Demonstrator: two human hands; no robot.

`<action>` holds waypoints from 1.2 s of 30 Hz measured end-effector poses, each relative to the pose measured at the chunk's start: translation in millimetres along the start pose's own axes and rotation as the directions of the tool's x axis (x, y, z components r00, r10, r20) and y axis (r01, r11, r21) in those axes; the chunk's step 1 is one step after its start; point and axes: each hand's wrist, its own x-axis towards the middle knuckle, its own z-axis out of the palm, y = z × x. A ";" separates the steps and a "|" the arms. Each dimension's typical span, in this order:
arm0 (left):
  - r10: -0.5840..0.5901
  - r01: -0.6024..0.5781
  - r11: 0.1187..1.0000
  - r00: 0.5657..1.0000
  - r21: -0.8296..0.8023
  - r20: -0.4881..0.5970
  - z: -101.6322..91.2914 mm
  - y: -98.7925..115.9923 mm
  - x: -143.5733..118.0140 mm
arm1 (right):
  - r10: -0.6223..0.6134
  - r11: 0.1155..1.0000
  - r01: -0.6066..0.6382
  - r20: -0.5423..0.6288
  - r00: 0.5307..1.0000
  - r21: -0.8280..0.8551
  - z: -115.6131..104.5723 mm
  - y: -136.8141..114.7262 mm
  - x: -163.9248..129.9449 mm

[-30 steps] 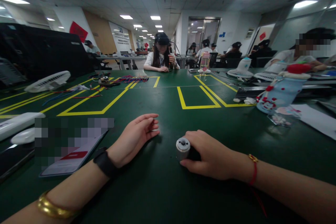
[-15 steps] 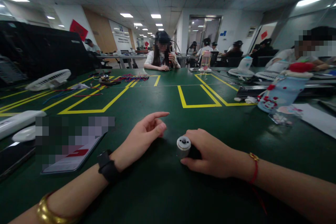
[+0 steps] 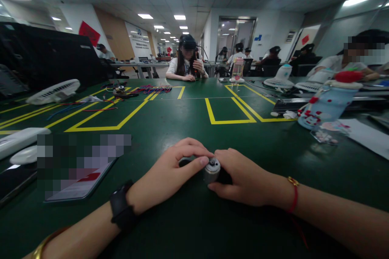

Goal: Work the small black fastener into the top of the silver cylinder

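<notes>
A small silver electric motor (image 3: 212,173) stands upright on the green table, its round end with the short shaft facing up. My right hand (image 3: 241,176) is closed around its right side, thumb at the near side and fingers behind. My left hand (image 3: 174,170) reaches in from the left, thumb and index fingertip drawn together at the motor's top rim, close to the shaft. Its other fingers curl behind and are partly hidden. Whether a tiny part sits between those fingertips cannot be made out.
A phone (image 3: 91,188) and a white mouse-shaped object (image 3: 26,155) lie at left. Wires (image 3: 154,90) and a white fan (image 3: 54,91) are farther back. To the right stand a blue bottle (image 3: 326,105) and a small clear packet (image 3: 326,134). A person (image 3: 185,66) sits opposite.
My left hand has moved right and its thumb and index finger have closed in at the motor's top. My right hand and the motor stay where they were.
</notes>
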 end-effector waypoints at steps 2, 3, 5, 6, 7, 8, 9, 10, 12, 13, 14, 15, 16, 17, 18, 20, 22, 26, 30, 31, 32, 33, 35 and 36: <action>0.010 -0.009 1.000 1.000 0.026 -0.009 1.3 2.2 0.2 | -0.010 1.000 0.010 0.001 1.000 -0.002 0.7 0.4 0.2; 0.009 -0.008 0.999 1.000 0.033 -0.016 1.8 3.7 0.4 | -0.015 1.000 0.015 0.000 1.000 -0.002 1.0 0.5 0.4; 0.002 -0.001 0.999 0.999 0.032 -0.032 2.7 6.7 1.1 | -0.017 1.000 0.017 0.001 1.000 -0.003 1.5 0.7 0.8; -0.003 0.004 1.000 0.999 0.029 -0.039 3.1 8.0 1.3 | -0.016 1.000 0.016 0.003 1.000 -0.002 1.5 0.6 0.9; -0.007 0.008 1.000 0.999 0.024 -0.046 3.4 8.9 1.5 | -0.013 1.000 0.013 0.006 1.000 -0.001 1.4 0.4 0.9; -0.009 0.010 1.000 0.999 0.019 -0.053 3.7 9.5 1.6 | -0.012 1.000 0.012 0.006 1.000 0.001 1.2 0.1 0.9; -0.010 0.011 1.000 0.998 0.014 -0.060 4.0 9.7 1.5 | -0.011 1.000 0.011 0.006 1.000 0.003 1.0 -0.1 0.9; -0.010 0.010 1.000 0.998 0.010 -0.065 4.2 9.6 1.3 | -0.011 1.000 0.011 0.004 1.000 0.004 0.7 -0.3 0.9; -0.011 0.011 1.000 0.997 -0.001 -0.072 4.6 8.7 0.7 | -0.010 1.000 0.010 0.002 1.000 0.007 0.2 -0.6 1.0; -0.012 0.011 1.000 0.997 -0.012 -0.077 4.6 8.3 0.4 | -0.010 1.000 0.010 0.004 1.000 0.010 0.0 -0.6 1.1; -0.016 0.014 1.000 0.996 -0.028 -0.084 4.4 7.9 0.1 | -0.009 1.000 0.009 0.008 1.000 0.012 -0.2 -0.6 1.2; -0.022 0.018 0.999 0.995 -0.047 -0.096 3.9 7.7 -0.1 | -0.009 1.000 0.009 0.012 1.000 0.013 -0.4 -0.6 1.4; -0.030 0.023 0.997 0.993 -0.068 -0.111 3.0 7.5 -0.4 | -0.009 1.000 0.009 0.015 1.000 0.014 -0.7 -0.6 1.5; -0.043 0.032 0.995 0.991 -0.090 -0.125 1.7 7.3 -0.6 | -0.009 1.000 0.008 0.016 1.000 0.015 -1.0 -0.6 1.5; -0.057 0.043 0.993 0.989 -0.107 -0.135 -0.1 6.9 -0.7 | -0.008 1.000 0.008 0.016 1.000 0.014 -1.3 -0.7 1.5; -0.089 0.073 0.990 0.987 -0.120 -0.135 -4.9 4.6 -0.7 | -0.006 1.000 0.006 0.011 1.000 0.015 -2.1 -0.9 1.3; -0.118 0.106 0.989 0.986 -0.106 -0.114 -10.4 -0.8 -0.1 | -0.002 1.000 0.002 0.005 1.000 0.018 -2.8 -0.9 0.9; -0.166 0.166 0.986 0.986 -0.017 -0.028 -18.8 -19.2 2.4 | 0.005 0.999 -0.004 -0.007 1.000 0.036 -2.9 -0.2 0.3; -0.105 0.090 0.991 0.983 0.098 0.153 -21.6 -32.6 3.0 | 0.003 0.999 -0.003 -0.008 1.000 0.048 -1.9 1.2 0.1; -0.096 0.072 0.989 0.978 0.129 0.186 -21.6 -33.6 2.6 | 0.000 0.999 0.000 -0.003 1.000 0.049 -1.8 1.5 0.1; -0.091 0.056 0.985 0.973 0.163 0.213 -21.5 -33.9 1.9 | -0.003 0.999 0.003 0.001 1.000 0.050 -1.7 1.7 0.0; -0.087 0.042 0.980 0.969 0.197 0.230 -21.4 -33.6 1.2 | -0.007 0.999 0.007 0.003 1.000 0.051 -1.8 1.8 -0.1; -0.082 0.017 0.968 0.964 0.249 0.252 -21.2 -32.4 -0.2 | -0.010 0.999 0.010 0.001 1.000 0.050 -1.8 1.8 -0.2; -0.079 0.008 0.964 0.963 0.266 0.259 -21.2 -31.7 -0.8 | -0.009 0.999 0.009 -0.003 1.000 0.048 -1.8 1.7 -0.2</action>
